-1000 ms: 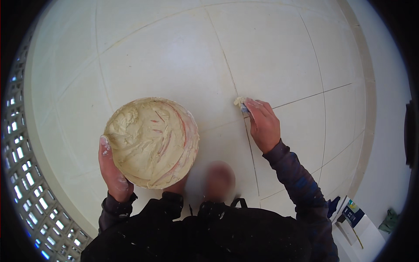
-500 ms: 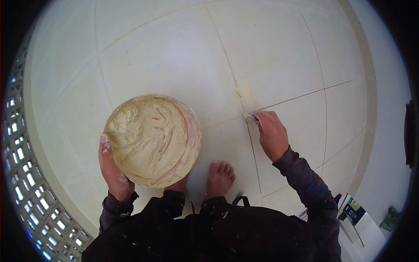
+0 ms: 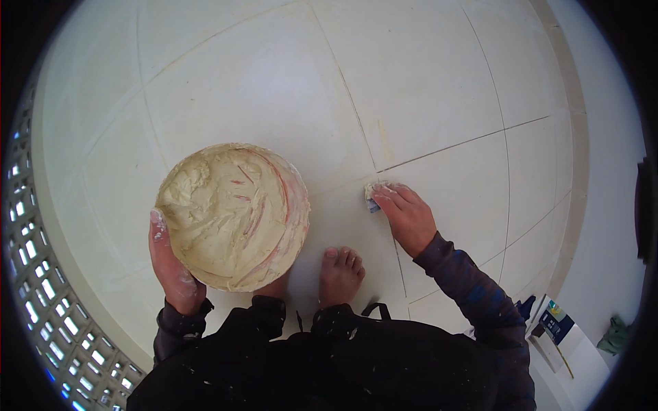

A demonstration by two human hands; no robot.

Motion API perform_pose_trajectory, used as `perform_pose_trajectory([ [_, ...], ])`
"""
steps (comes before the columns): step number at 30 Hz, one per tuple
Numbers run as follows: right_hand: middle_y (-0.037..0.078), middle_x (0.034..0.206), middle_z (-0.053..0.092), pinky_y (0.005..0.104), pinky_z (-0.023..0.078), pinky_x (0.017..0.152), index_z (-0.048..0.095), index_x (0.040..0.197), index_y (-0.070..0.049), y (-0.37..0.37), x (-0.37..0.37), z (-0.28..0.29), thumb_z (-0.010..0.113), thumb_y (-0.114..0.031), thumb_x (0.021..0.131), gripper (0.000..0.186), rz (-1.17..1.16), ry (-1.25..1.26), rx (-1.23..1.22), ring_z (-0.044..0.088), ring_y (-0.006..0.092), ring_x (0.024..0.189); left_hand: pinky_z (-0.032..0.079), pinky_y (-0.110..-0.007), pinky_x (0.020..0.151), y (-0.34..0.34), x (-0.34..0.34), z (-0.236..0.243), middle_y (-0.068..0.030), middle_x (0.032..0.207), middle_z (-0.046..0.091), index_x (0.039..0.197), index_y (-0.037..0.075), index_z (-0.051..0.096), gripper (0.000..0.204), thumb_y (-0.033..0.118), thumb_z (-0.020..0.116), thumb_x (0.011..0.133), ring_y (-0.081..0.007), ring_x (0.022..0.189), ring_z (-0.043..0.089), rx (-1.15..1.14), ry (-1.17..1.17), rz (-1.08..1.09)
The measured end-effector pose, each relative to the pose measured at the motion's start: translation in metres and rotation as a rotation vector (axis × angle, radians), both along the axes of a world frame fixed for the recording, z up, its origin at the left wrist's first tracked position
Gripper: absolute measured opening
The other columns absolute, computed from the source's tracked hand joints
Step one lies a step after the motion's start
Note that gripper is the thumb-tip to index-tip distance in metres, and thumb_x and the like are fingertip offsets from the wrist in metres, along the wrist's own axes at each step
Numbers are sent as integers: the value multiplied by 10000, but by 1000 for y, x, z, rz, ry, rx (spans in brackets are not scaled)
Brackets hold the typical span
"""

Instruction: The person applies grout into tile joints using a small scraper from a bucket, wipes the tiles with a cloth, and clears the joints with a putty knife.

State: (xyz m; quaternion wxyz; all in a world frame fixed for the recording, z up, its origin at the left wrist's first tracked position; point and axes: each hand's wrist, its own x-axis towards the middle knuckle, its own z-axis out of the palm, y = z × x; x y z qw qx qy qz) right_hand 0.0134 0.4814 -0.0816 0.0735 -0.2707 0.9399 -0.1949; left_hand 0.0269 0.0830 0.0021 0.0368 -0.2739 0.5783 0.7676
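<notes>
My left hand (image 3: 171, 267), dusted white, grips the left rim of a round tub (image 3: 229, 219) filled with pale beige paste streaked with red. My right hand (image 3: 408, 218) pinches a small grey-blue spreader (image 3: 372, 205) smeared with paste, low over a dark joint between pale floor tiles (image 3: 439, 96). Whether the spreader touches the floor is hard to tell. A faint beige smear (image 3: 384, 137) lies on the tiles just beyond it. My bare foot (image 3: 339, 281) stands between the tub and that joint.
A perforated block wall (image 3: 38, 281) curves along the left edge, and a white wall (image 3: 606, 123) runs along the right. At the lower right are a white slab or box (image 3: 589, 363) with a dark-blue package (image 3: 556, 329) on it and a crumpled green cloth (image 3: 613, 335).
My right hand and spreader moved toward me from the joint crossing, then slightly left. A beige smear appeared there and now looks thinner. The tub shifted slightly left and upward in view.
</notes>
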Motion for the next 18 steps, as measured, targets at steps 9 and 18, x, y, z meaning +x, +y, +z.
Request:
perform_pose_trajectory([
  [9,143,1283,706,431,542,1046,656,1246,-21,-22,-82,-6,609,69,865,393,-215,209,-266,637,346,1243,499,-398,1088,1,-6,3,-130,1417,588,1498,6,446,533,400,322,1162,-222,1267,602,-1,4,-21],
  [18,149,1324,684,493,459,1161,662,1237,-17,-8,-14,-42,607,-24,892,350,23,149,-74,615,329,1286,513,-361,1016,5,-5,1,-126,1299,645,1405,0,524,509,416,379,1151,-207,1159,637,-40,15,52],
])
